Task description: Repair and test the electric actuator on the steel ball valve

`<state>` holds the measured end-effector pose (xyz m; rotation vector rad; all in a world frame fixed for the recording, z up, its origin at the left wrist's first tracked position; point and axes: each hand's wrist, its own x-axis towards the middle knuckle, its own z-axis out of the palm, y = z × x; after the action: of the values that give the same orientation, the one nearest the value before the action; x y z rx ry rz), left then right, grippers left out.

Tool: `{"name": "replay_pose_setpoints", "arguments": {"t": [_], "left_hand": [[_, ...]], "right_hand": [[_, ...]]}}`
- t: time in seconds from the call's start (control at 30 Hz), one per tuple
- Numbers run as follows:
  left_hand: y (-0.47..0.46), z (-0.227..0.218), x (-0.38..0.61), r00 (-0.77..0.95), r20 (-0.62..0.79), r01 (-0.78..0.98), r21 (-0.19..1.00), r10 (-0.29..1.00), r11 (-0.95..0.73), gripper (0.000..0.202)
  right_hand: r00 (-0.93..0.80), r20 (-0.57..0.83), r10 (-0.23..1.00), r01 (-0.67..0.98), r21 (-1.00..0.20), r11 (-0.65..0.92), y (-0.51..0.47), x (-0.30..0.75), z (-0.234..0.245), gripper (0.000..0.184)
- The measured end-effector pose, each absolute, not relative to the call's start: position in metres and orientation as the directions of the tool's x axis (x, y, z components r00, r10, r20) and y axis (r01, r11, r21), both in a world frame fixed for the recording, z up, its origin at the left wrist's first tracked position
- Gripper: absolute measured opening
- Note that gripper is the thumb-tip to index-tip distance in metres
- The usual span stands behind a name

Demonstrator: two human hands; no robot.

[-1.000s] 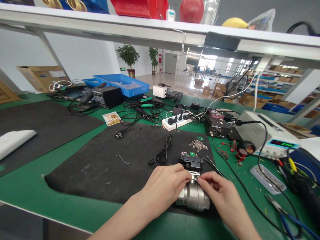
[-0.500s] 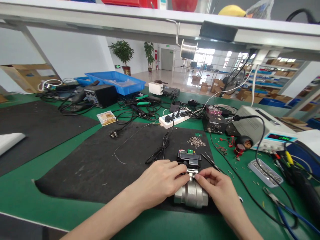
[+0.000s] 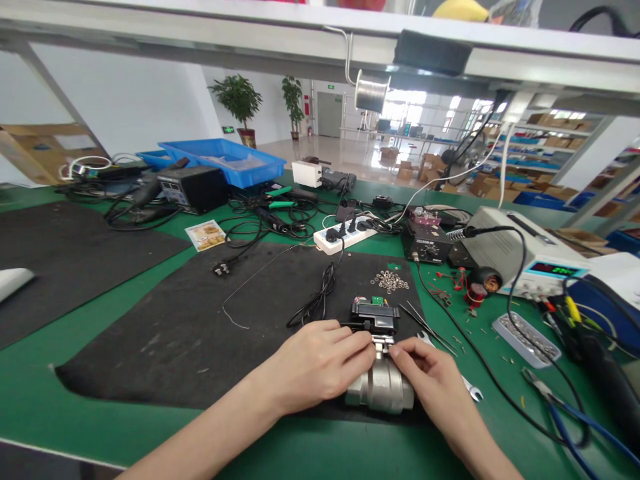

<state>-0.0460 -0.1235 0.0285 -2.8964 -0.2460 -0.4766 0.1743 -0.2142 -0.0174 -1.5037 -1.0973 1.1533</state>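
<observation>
Valve (image 3: 381,390) lay on the black mat (image 3: 165,347) near the front edge of the worktop (image 3: 320,448), apparently for close reach. Your left hand (image 3: 320,363) and right hand (image 3: 434,375) flanked its metal neck (image 3: 379,353), both curled inward, presumably for steadiness; whether either gripped it could not be told.

Valve (image 3: 381,390) is lying by the front right corner of the mat (image 3: 175,327), between the left hand (image 3: 320,357) and the right hand (image 3: 425,370), the actuator box (image 3: 380,320) sitting just behind it. Farther back, from my remote post, I am seeing rings (image 3: 391,281) lying heaped on the mat and the power strip (image 3: 357,237) resting at its far edge. Right of the mat, the parts tray (image 3: 517,353) is sitting between the bench instrument (image 3: 500,250) behind and the pliers (image 3: 550,395) in front.
</observation>
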Motion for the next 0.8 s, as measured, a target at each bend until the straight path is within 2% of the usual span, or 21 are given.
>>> {"name": "replay_pose_setpoints", "arguments": {"t": [0.4,0.57,0.7,0.8], "left_hand": [[-0.123,0.034,-0.046,0.955,0.273,0.177,-0.217,0.115,-0.96,0.029],[-0.123,0.035,-0.041,0.95,0.29,0.179,-0.215,0.113,-0.96,0.027],[-0.122,0.03,-0.045,0.921,0.377,0.187,-0.196,0.102,-0.963,0.024],[-0.13,0.021,-0.052,0.797,0.577,0.276,-0.086,0.178,-0.957,0.025]], "right_hand": [[0.157,-0.147,0.977,0.161,-0.972,-0.172,-0.215,0.175,-0.015,0.043],[0.146,-0.151,0.978,0.149,-0.974,-0.173,-0.215,0.173,-0.016,0.044],[0.134,-0.201,0.97,0.082,-0.974,-0.213,-0.215,0.174,-0.019,0.044],[0.15,-0.221,0.964,0.043,-0.972,-0.23,-0.215,0.176,-0.021,0.043]]}}
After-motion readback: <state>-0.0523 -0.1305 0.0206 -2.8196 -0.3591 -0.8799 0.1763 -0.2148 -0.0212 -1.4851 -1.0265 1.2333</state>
